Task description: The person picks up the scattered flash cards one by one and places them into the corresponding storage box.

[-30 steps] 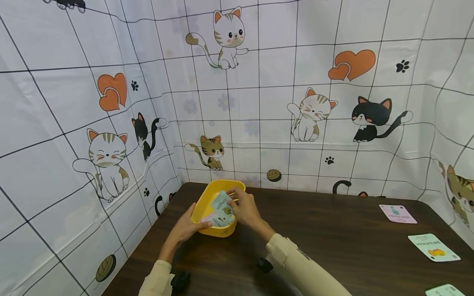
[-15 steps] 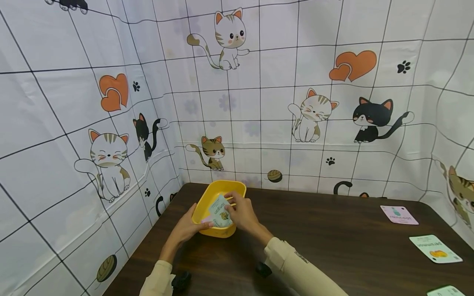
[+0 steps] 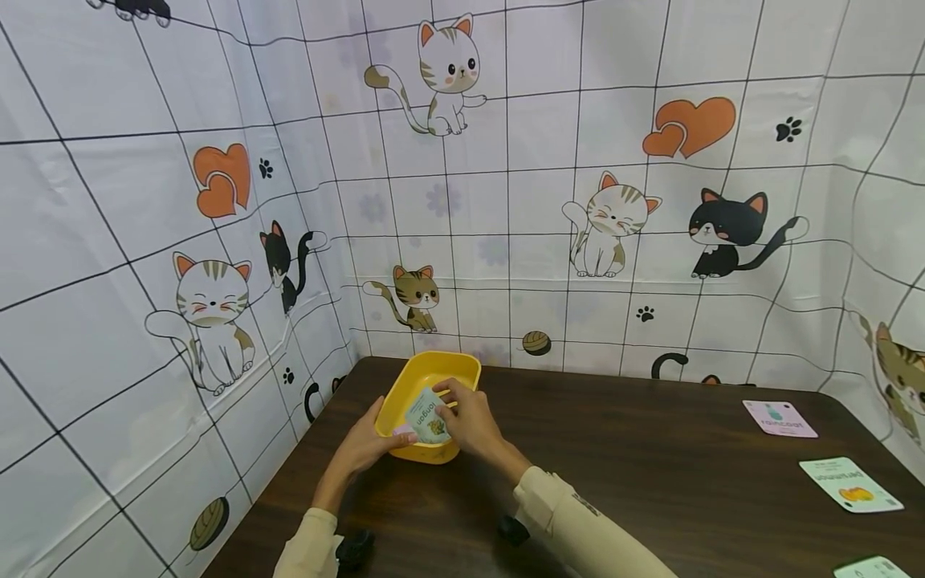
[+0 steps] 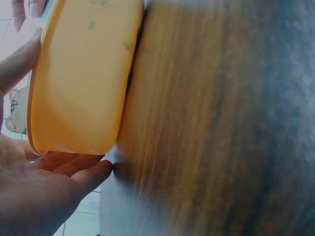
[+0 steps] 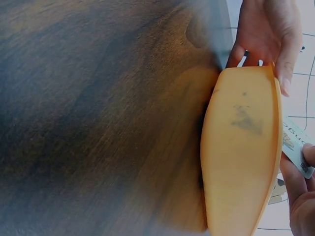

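A yellow plastic tub (image 3: 428, 455) stands at the back left of the dark table. My left hand (image 3: 361, 446) grips its left end, the thumb over the near rim and the fingers along the outside, as the left wrist view also shows. Between thumb and fingers, my right hand (image 3: 473, 419) pinches a pale green flash card (image 3: 421, 413) marked "longan", tilted inside the tub at the right rim. Part of a pink card (image 3: 401, 431) shows beneath it. In the right wrist view, the tub's wall (image 5: 241, 162) hides most of the longan card (image 5: 296, 147).
On the table's right side lie a pink "raincoat" card (image 3: 780, 419), a pale green card with an orange fruit (image 3: 851, 485), and another green card (image 3: 872, 568) cut off by the frame. A cat-print curtain (image 3: 549, 201) hangs behind the dark tabletop (image 3: 636, 474).
The longan card has come down and left within the tub, covering the coconut card that showed earlier. My right hand shifted slightly with it; my left hand kept its grip on the tub.
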{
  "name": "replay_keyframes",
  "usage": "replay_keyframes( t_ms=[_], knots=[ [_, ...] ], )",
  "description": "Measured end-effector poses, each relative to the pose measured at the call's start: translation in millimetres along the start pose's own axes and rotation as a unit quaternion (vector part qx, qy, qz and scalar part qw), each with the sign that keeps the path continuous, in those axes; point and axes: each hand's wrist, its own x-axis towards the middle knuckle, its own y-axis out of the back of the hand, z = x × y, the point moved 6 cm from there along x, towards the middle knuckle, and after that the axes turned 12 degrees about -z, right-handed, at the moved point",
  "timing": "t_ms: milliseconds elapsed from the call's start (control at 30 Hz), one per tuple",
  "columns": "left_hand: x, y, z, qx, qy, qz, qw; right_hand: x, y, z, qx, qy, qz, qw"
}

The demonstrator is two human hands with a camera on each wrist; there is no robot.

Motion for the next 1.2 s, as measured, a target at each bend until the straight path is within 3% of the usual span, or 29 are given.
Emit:
replay_keyframes(
  t_ms=[500, 833, 1200],
  knots=[
    [0.2, 0.0, -0.5, -0.005, -0.007, 0.003, 1.0000, -1.4, -6.4, 1.2, -0.013, 0.009, -0.003, 1.000],
    [-1.5, 0.7, -1.9, 0.013, 0.011, 0.010, 0.9998, -1.4, -3.6, 2.0, -0.036, 0.022, 0.009, 0.999],
    [-1.2, 0.7, -3.8, 0.003, 0.015, 0.007, 0.9999, -3.8, -0.4, 7.3, -0.019, 0.015, 0.015, 1.000]
  ],
)
